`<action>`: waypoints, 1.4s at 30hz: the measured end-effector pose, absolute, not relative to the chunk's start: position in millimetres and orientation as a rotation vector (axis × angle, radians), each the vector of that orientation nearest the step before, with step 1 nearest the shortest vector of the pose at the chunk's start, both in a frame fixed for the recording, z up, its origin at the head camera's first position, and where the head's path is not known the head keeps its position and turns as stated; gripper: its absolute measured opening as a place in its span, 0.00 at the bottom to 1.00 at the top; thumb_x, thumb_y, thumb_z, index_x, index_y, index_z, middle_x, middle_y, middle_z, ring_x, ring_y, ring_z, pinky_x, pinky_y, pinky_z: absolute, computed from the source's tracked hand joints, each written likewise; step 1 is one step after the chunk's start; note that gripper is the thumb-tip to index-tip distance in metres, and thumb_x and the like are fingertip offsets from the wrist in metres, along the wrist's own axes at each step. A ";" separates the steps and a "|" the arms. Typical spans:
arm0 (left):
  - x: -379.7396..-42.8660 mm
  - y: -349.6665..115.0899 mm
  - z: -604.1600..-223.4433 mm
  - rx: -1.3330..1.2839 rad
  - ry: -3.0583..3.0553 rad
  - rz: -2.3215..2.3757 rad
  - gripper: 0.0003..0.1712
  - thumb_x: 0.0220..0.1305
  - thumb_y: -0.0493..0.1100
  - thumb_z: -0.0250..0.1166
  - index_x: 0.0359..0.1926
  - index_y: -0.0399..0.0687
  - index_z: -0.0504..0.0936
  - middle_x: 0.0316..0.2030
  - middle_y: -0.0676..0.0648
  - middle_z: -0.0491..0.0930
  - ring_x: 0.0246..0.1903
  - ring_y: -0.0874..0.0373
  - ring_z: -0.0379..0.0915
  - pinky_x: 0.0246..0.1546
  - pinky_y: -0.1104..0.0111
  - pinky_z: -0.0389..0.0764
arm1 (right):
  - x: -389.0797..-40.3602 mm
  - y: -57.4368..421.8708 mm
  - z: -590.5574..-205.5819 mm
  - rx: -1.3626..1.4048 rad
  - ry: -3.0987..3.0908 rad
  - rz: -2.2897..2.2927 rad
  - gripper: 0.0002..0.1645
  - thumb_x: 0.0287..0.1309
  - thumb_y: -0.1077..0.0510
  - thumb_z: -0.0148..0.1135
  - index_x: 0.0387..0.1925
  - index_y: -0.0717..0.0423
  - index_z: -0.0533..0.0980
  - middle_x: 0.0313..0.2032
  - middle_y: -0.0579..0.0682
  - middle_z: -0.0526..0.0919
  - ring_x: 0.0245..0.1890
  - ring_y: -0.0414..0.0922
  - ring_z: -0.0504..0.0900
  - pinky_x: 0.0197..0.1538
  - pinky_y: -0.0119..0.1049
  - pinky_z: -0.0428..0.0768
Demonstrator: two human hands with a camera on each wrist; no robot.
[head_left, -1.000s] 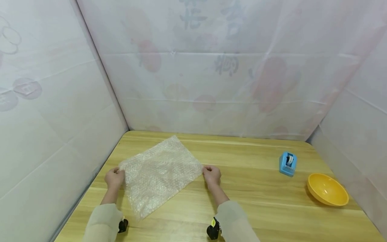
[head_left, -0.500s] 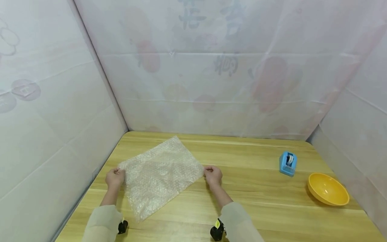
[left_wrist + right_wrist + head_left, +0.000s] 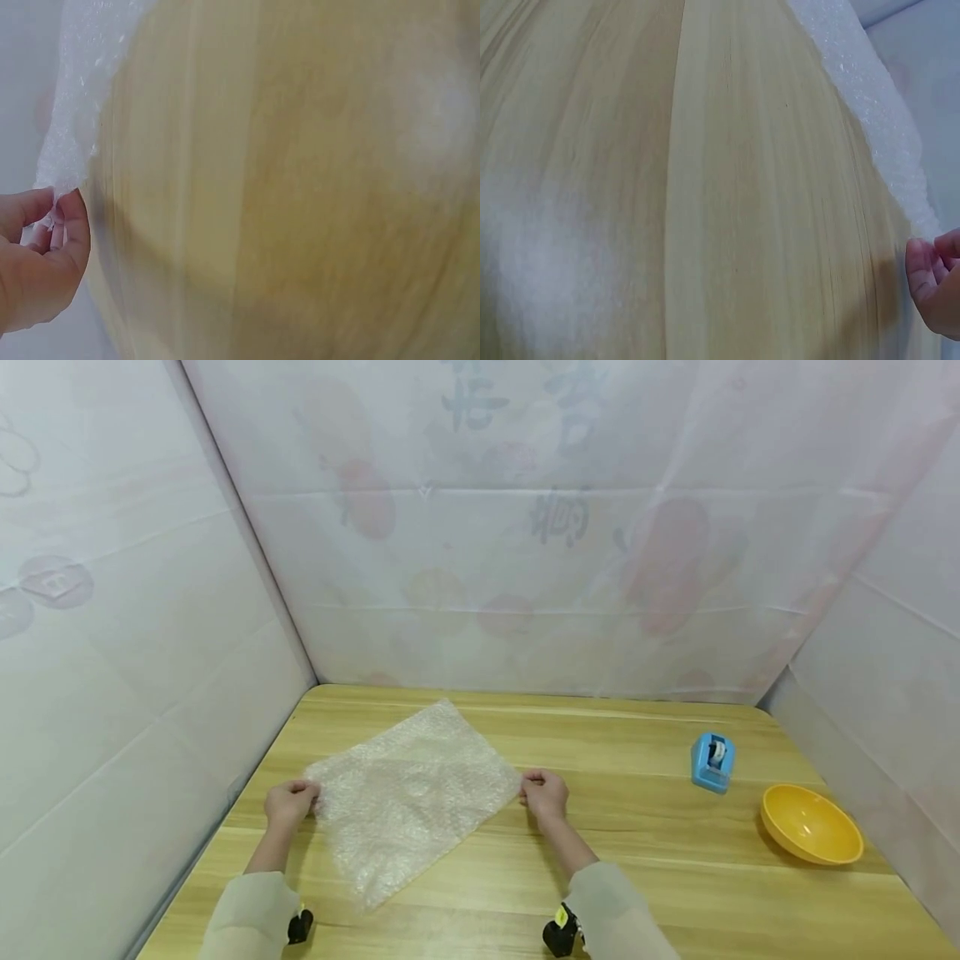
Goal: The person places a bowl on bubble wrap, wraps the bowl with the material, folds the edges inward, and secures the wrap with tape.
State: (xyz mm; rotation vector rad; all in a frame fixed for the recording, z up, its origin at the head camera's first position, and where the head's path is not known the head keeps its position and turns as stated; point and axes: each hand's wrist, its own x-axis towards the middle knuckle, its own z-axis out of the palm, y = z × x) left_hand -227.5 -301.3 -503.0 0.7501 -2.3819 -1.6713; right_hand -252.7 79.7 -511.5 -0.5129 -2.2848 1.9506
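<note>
"What do I have that's new since a second ago?"
"I see the bubble wrap (image 3: 420, 797) shifted slightly rightward over the bench (image 3: 645, 893); the right hand (image 3: 545, 794) has moved right with it; the left hand (image 3: 290, 802) has followed, now turned further rightward."

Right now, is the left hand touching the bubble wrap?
Touching. The left wrist view shows the left hand pinching the bubble wrap at its edge.

Blue tape dispenser (image 3: 712, 764) near a yellow bowl (image 3: 812, 827)
</note>
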 end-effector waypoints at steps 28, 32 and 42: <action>-224.2 -261.0 -495.2 0.559 -2.541 -1.715 0.15 0.58 0.32 0.59 0.40 0.19 0.74 0.22 0.44 0.79 0.18 0.66 0.72 0.21 0.77 0.76 | -237.3 135.7 -505.8 -0.549 -2.413 1.763 0.04 0.52 0.71 0.56 0.30 0.71 0.75 0.20 0.51 0.76 0.19 0.38 0.75 0.24 0.27 0.79; -222.8 -253.4 -493.7 0.523 -2.523 -1.776 0.14 0.59 0.31 0.58 0.40 0.18 0.73 0.22 0.44 0.79 0.18 0.65 0.73 0.20 0.77 0.77 | -233.7 146.1 -504.5 -0.545 -2.428 1.762 0.05 0.52 0.71 0.56 0.31 0.72 0.75 0.20 0.51 0.76 0.18 0.39 0.76 0.25 0.28 0.80; -220.9 -238.5 -495.7 0.472 -2.545 -1.816 0.12 0.59 0.30 0.58 0.39 0.19 0.74 0.22 0.44 0.78 0.18 0.64 0.73 0.21 0.75 0.78 | -224.2 168.5 -507.1 -0.554 -2.466 1.768 0.07 0.53 0.69 0.55 0.34 0.72 0.74 0.22 0.52 0.77 0.19 0.39 0.76 0.24 0.29 0.79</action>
